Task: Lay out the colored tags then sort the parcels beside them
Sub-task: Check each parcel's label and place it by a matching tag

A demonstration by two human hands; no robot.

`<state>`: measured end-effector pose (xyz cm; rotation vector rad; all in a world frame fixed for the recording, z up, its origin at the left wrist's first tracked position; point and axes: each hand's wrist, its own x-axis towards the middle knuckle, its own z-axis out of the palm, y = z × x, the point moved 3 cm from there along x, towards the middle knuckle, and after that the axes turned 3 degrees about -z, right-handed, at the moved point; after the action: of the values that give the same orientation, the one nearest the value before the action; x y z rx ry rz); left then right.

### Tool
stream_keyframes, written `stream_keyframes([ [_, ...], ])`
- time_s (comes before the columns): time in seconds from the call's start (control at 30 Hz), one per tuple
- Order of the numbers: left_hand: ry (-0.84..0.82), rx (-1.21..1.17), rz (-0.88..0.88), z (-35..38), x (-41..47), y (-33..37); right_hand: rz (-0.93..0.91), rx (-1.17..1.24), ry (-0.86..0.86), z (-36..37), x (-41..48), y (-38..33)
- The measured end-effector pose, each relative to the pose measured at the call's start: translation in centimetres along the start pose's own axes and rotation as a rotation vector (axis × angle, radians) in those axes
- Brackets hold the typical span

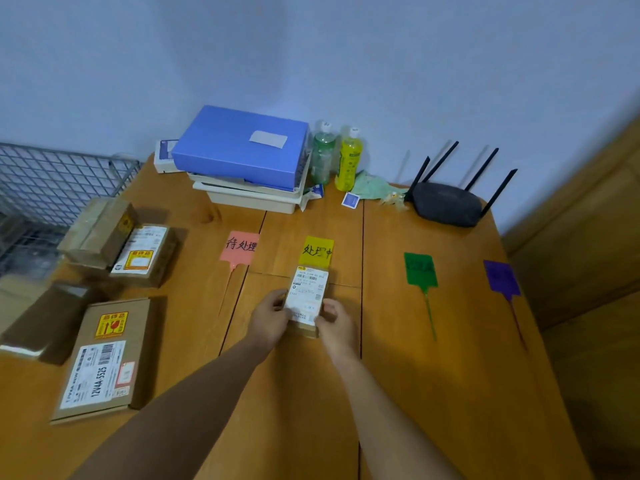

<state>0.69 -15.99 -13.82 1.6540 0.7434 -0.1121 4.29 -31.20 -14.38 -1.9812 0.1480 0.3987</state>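
Parcel (306,299) clamped btwn left hand (268,318) & right hand (336,323), mid-table, touching yellow tag (317,251). Risk: sliding fwd shoves tag askew, or covers its writing.

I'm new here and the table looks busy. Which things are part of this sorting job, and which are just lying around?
Job: pink tag, yellow tag, green tag, purple tag, small parcel held in left hand and right hand, waiting parcels.

Lying about: blue box, trays, bottles, router, cloth, wire basket.
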Motion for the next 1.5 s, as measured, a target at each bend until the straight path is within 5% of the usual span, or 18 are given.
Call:
stream_keyframes([
  [0.37,0.011,0.057,-0.017,0.0,-0.5,1.5,0.007,-0.095,0.014,-1.3,0.2,-1.2],
  [0.5,0.075,0.314,0.104,-1.6,-0.9,4.1,-0.104,-0.272,0.047,-2.5,-0.2,-4.2],
  [0.7,0.138,0.921,0.37,-4.9,-3.6,15.0,-0.359,-0.724,-0.007,-6.5,-1.1,-16.9],
  [0.9,0.228,1.169,0.499,-9.7,-8.9,28.2,-0.525,-0.941,0.068,-11.1,-5.5,-31.2],
  [1.17,0.324,1.188,0.536,-16.3,-14.9,35.7,-0.654,-0.995,0.144,-11.3,-11.8,-41.5],
  [1.5,0.345,1.16,0.572,-28.0,-13.3,34.1,-0.666,-0.978,0.209,-1.9,-14.9,-46.4],
])
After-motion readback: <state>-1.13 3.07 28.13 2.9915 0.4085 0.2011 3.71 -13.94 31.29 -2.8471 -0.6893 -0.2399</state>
